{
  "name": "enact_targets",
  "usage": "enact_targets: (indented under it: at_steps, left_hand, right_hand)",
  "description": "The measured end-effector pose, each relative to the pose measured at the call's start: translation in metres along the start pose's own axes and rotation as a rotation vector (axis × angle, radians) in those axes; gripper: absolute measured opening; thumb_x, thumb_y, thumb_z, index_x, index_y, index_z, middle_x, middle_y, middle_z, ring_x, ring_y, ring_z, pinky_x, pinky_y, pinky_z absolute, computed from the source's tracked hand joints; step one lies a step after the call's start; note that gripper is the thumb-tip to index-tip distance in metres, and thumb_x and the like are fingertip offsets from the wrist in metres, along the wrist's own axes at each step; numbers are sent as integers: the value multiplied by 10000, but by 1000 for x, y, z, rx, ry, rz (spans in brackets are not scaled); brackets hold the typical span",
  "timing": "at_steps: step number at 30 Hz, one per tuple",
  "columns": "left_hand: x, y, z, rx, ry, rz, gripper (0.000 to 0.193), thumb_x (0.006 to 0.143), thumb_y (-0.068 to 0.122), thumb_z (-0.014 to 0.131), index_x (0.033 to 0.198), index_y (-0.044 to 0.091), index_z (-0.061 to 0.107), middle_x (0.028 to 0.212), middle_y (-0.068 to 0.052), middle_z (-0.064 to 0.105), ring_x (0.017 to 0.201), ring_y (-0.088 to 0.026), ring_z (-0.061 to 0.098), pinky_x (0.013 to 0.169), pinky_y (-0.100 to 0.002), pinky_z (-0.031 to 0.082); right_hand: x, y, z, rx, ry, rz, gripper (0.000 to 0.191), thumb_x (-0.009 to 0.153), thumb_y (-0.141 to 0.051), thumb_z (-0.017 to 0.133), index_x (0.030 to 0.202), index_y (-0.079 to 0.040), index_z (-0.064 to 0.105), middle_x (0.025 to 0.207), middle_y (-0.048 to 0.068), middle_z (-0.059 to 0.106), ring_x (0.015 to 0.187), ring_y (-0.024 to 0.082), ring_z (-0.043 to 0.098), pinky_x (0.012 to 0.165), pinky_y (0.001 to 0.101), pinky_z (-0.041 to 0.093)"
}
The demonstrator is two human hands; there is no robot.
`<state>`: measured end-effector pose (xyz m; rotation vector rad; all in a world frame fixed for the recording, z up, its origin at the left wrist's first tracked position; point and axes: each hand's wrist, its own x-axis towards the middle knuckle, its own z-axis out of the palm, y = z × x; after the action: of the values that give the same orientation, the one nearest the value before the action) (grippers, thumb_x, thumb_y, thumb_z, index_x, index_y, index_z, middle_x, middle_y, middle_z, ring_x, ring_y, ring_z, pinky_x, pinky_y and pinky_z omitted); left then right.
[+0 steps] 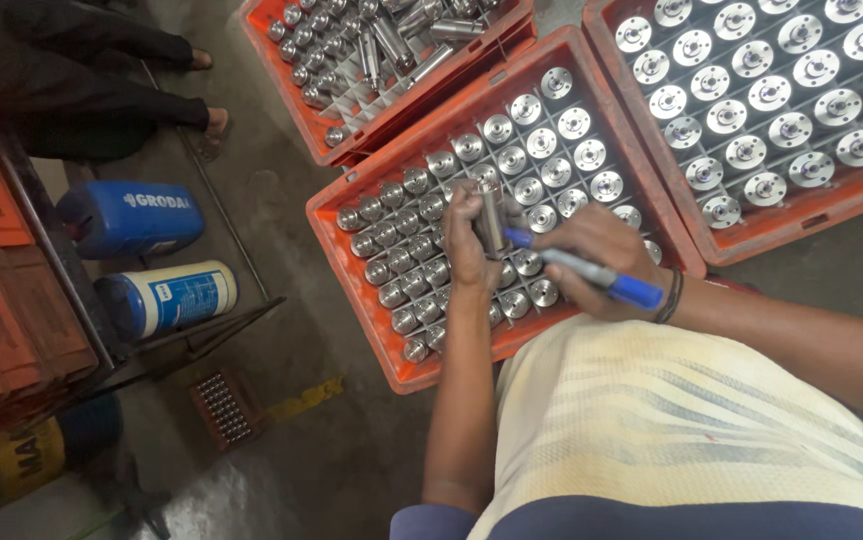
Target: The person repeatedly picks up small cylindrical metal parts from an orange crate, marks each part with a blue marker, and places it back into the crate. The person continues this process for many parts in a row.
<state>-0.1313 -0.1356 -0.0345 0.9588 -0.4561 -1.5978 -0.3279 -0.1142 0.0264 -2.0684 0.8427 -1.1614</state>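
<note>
Head view, left hand [468,243] gripping metal cylinder [492,215], right hand [601,262] pinching blue marker [591,272], over orange crate [371,300].

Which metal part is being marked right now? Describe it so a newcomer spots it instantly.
Start at the middle orange crate, filled with rows of upright shiny metal cylinders. Above its centre, the left hand grips one cylinder, with the blue marker in the right hand at it. It alone is raised out of the rows.
</note>
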Motion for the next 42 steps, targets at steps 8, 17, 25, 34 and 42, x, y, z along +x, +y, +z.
enact_targets:
  at_steps: [8, 17, 25, 34, 42]
  left_hand:
    - [-33, 39, 15, 1503, 180, 273, 617, 717, 302, 847, 1263, 69, 681, 1150, -176, 604, 887, -295, 711, 776, -442, 585]
    - [-19, 50, -9, 1701, 354, 201, 438, 615, 353, 941, 933, 85, 803, 992, -99, 720, 875, -272, 708, 761, -419, 565]
    - [-25, 53, -20, 52, -37, 139, 386, 1043, 371, 572, 1188, 36, 700, 891, -68, 664, 742, -127, 623, 659, -284, 541]
    - [-22, -4, -31, 79, 194, 47, 416, 1032, 359, 474, 1242, 26, 609, 881, -43, 649, 660, -106, 602, 563, -271, 513]
    - [-16, -7, -33, 55, 60, 86, 334, 1010, 293, 587, 1214, 49, 485, 893, -138, 673, 711, -219, 684, 635, -352, 577]
  right_hand:
    - [-3, 6, -12, -19, 67, 58, 216, 886, -66, 703, 1088, 10, 691, 907, 124, 689, 825, 263, 661, 775, 383, 509]
    - [-2, 5, -10, -11, 47, 76, 210, 909, -79, 688, 1098, 13, 695, 920, 128, 694, 834, 263, 672, 782, 383, 517]
    - [17, 0, 3, -43, -152, -272, 234, 809, -102, 735, 1028, -30, 697, 813, 88, 655, 717, 248, 601, 706, 399, 472]
    - [14, -3, 15, 66, -157, -209, 234, 841, -87, 739, 1060, -34, 678, 822, 69, 637, 735, 233, 605, 722, 383, 466]
    - [13, -3, 13, 22, -40, -112, 236, 855, -71, 721, 1080, -20, 671, 903, 102, 660, 786, 263, 626, 723, 395, 475]
